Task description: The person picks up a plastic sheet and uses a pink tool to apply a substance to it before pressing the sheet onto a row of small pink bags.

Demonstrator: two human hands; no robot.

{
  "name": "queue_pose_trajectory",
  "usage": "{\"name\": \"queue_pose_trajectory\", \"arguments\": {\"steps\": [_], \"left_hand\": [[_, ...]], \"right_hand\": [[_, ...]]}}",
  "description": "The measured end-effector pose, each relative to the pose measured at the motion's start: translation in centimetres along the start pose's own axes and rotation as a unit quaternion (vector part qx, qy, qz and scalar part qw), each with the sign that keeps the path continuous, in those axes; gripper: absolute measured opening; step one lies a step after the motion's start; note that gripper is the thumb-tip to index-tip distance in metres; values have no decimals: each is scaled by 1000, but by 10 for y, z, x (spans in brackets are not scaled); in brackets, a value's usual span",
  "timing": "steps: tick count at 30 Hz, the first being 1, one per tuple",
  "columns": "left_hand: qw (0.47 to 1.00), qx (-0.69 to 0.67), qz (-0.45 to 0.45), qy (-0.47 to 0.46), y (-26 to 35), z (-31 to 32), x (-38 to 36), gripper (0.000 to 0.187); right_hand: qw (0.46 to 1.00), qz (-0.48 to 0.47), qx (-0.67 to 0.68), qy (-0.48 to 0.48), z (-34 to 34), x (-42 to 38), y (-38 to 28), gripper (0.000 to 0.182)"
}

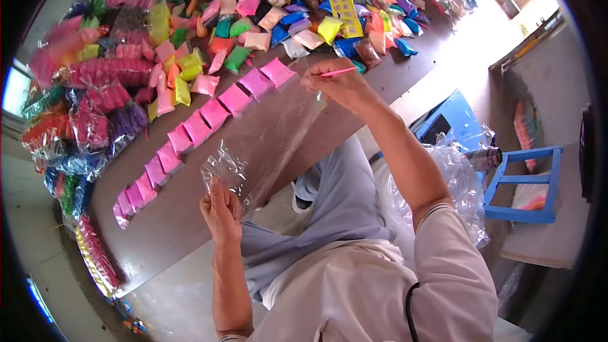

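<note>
Above the brown wooden tabletop (190, 215):
- One long clear crinkled plastic bag (266, 133), stretched between both hands.
- Left hand (221, 212), fingers pinched closed on the bag's lower end.
- Right hand (335, 82), raised, gripping the bag's top and one thin pink stick (337, 72).
- About twelve pink square packets (215, 114), in one diagonal row.

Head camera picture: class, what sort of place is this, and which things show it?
Probably a small packing workshop. A long table holds a row of pink packets and heaps of bagged coloured packets; both hands stretch a clear plastic bag.
</note>
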State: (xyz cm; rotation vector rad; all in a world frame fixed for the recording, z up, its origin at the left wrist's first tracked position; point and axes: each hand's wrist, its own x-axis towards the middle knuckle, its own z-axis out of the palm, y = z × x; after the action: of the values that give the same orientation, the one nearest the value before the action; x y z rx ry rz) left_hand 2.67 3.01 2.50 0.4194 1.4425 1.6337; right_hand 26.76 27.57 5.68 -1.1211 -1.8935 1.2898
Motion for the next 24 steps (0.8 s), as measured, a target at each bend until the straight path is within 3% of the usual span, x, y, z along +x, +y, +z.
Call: {"name": "queue_pose_trajectory", "arguments": {"steps": [3,7,10,12,16,19,24], "left_hand": [[998,-4,-8,55,1,1,0,52],[997,-12,-26,72,4,-2,-1,45],[998,46,18,46,9,-10,4,48],[990,81,49,108,10,-22,12,47],[986,106,88,96,19,-41,17,44],[980,123,39,153,20,-34,15,43],[988,132,39,63,19,-45,19,43]], "right_hand": [[999,-31,29,7,-4,-2,4,25],[999,23,31,-5,-14,-14,-13,24],[999,39,6,-6,-11,-14,-5,23],[999,37,-2,-5,-5,-13,4,22],[999,3,-41,-6,6,-10,12,23],[999,8,-23,-21,14,-10,17,21],[998,5,-51,-21,19,-12,14,21]]}}
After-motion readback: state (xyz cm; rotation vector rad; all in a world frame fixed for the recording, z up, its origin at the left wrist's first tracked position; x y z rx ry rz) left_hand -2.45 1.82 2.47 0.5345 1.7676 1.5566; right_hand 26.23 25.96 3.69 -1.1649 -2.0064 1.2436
